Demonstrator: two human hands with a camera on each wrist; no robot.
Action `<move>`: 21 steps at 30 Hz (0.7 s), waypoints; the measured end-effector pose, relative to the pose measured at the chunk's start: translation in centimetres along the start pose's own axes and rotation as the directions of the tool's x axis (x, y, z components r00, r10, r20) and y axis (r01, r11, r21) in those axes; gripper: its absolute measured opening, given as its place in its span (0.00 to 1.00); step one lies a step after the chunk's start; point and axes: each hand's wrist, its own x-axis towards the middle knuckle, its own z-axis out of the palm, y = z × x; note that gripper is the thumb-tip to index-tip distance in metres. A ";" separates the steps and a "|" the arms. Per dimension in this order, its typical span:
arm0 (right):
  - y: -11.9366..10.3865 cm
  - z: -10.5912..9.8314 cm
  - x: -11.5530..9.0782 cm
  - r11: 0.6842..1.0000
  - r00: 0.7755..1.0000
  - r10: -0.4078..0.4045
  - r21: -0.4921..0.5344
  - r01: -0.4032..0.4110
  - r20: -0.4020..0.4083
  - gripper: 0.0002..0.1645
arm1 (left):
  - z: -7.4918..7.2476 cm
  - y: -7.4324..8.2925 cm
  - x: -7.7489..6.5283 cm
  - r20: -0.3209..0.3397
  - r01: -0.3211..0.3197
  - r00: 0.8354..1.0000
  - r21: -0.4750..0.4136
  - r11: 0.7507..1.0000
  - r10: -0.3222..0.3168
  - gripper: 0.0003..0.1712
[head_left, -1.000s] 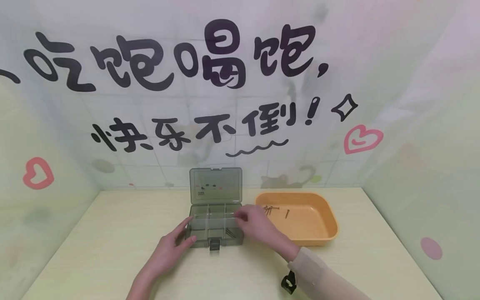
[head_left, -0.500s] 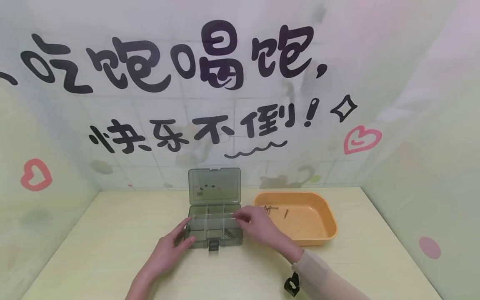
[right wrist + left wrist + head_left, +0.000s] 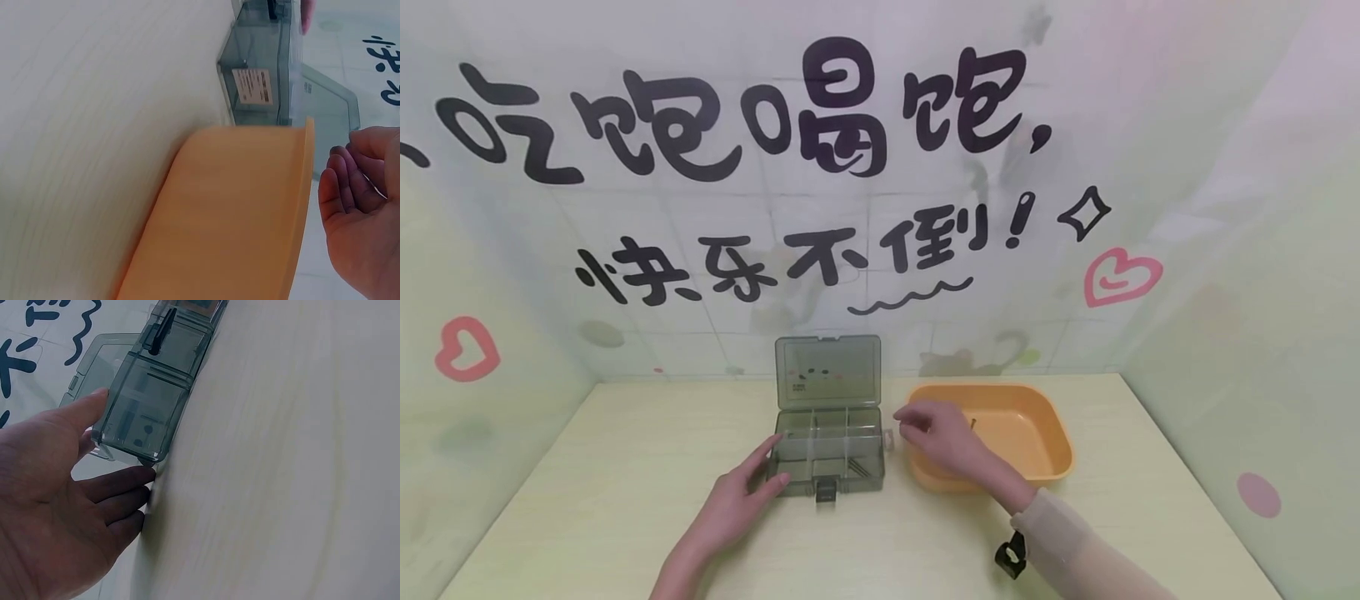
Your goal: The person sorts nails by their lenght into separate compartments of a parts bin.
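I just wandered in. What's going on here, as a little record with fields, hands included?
Main item: grey see-through box, divided into compartments
Top: lid raised at the far side
Inside: screws in the near-right compartment
Second container: orange tray, right of the box
Left side: left hand touching the box's left end
Right side: right hand above the tray's left part, nothing visible in its fingers
Tray contents: one screw shows; the hand hides part

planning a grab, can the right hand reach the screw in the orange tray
Likely yes: the right hand is at the open tray, with nothing visible between it and the screw.
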 end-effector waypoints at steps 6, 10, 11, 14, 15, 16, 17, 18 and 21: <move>1.3 -1.3 0.1 1.000 1.000 0.018 0.002 -0.018 -0.024 0.11 | 0.0 0.1 0.0 -0.001 0.004 1.000 -0.002 1.000 -0.004 0.40; 2.3 -2.1 0.4 0.999 0.998 0.053 -0.003 -0.053 -0.032 0.12 | 0.0 0.2 0.1 -0.007 -0.004 1.000 0.005 1.000 0.004 0.40; 2.6 -2.2 0.4 0.998 0.998 0.061 -0.004 -0.061 -0.033 0.12 | 0.0 0.2 0.1 -0.008 -0.006 1.000 0.008 1.000 0.006 0.40; 3.3 -2.4 0.5 0.998 0.997 0.067 0.002 -0.067 -0.033 0.12 | 0.0 0.2 0.1 -0.009 -0.010 1.000 0.011 1.000 0.010 0.40; 3.5 -2.5 0.5 0.998 0.998 0.064 0.002 -0.064 -0.030 0.13 | 0.0 0.2 0.1 -0.009 -0.012 1.000 0.014 1.000 0.012 0.40; 3.7 -2.5 0.5 0.998 0.998 0.057 -0.001 -0.057 -0.028 0.13 | 0.1 0.2 0.1 -0.008 -0.011 1.000 0.016 1.000 0.011 0.40; 3.9 -2.5 0.5 0.999 0.998 0.051 -0.002 -0.051 -0.024 0.13 | 0.1 0.2 0.2 -0.006 -0.008 1.000 0.017 1.000 0.008 0.40; 4.2 -2.5 0.5 0.999 0.999 0.048 -0.004 -0.048 -0.018 0.13 | 0.1 0.2 0.2 -0.006 -0.005 1.000 0.018 1.000 0.005 0.40; 4.8 -2.5 0.5 0.999 0.999 0.049 -0.012 -0.049 -0.002 0.13 | 0.2 0.3 0.2 -0.009 0.001 1.000 0.020 1.000 -0.001 0.40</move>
